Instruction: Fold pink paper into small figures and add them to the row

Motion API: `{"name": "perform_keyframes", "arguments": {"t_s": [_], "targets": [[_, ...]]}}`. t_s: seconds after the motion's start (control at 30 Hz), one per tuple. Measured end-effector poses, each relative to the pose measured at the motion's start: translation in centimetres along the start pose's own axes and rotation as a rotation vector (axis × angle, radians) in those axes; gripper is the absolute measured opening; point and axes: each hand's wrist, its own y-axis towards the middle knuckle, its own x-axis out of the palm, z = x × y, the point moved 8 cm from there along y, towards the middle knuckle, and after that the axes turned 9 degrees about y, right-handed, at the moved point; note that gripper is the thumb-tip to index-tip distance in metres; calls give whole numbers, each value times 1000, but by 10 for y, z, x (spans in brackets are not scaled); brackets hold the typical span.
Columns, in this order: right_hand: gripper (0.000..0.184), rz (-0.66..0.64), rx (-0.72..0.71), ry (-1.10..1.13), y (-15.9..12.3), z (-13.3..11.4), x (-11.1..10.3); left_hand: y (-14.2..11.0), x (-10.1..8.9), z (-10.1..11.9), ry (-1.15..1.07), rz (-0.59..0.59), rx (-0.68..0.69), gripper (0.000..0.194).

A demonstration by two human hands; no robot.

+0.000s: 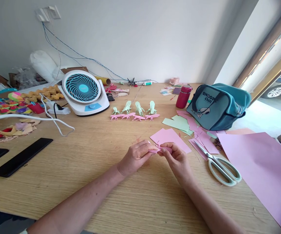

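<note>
Between my two hands is a small piece of folded pink paper (166, 149), partly covered by the fingers. My left hand (138, 154) pinches its left end, thumb and fingers closed. The right end is gripped by my right hand (178, 159), thumb against the fingertips. Just beyond the hands lie flat pink paper sheets (175, 138). Farther back stand folded paper insects in two rows: several green ones (138, 108) behind and several pink ones (138, 117) in front. Scissors (219, 165) with pale handles rest slightly open to the right of my right hand.
A large pink sheet (264, 169) covers the right side. Green and pink paper scraps (179, 123) lie before a teal bag (218, 107) and a red flask (184, 97). A white fan (84, 92), a cable (28, 116) and a black strip (23, 157) are on the left.
</note>
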Motion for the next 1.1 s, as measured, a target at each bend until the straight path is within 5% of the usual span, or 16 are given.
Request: {"name": "perform_keyframes", "arguments": {"t_s": [0.43,0.87,1.1], "targets": [[14,-40,-23,-251,-4,-6,-1,-7,3,-9,88,-7,56,37],[25,-47,127,32,1,5,0,-6,1,-21,32,-50,-124,19],[27,-29,222,122,1,16,-3,-4,-3,-18,75,20,-45,15]]}}
